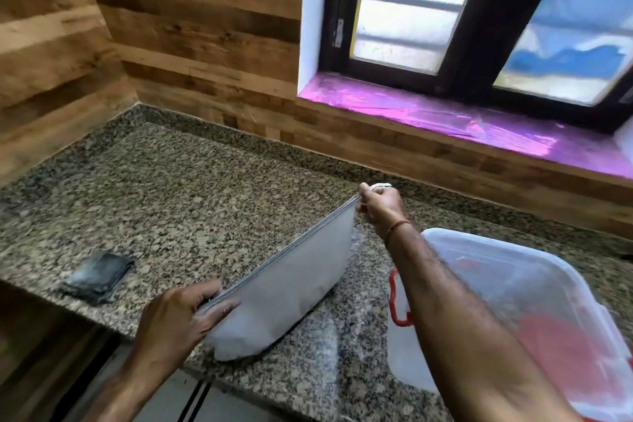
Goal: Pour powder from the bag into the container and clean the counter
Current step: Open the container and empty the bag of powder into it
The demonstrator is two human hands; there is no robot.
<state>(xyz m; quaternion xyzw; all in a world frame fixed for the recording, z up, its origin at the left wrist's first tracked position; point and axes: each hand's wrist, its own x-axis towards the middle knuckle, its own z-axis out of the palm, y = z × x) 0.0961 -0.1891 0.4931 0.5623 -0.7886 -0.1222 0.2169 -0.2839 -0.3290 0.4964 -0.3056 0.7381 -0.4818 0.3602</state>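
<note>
A white zip bag (291,281) full of powder stands on its bottom edge on the granite counter (178,188). My left hand (178,319) grips its near top corner. My right hand (380,205) pinches the zip slider at the far end of the bag's top edge. A translucent plastic container (534,312) with a lid on and red clips lies to the right, partly behind my right forearm.
A dark folded cloth (97,276) lies on the counter at the left, near the front edge. Wood-panelled walls close the back and left. A window sill (445,116) covered in pink film runs at the back right.
</note>
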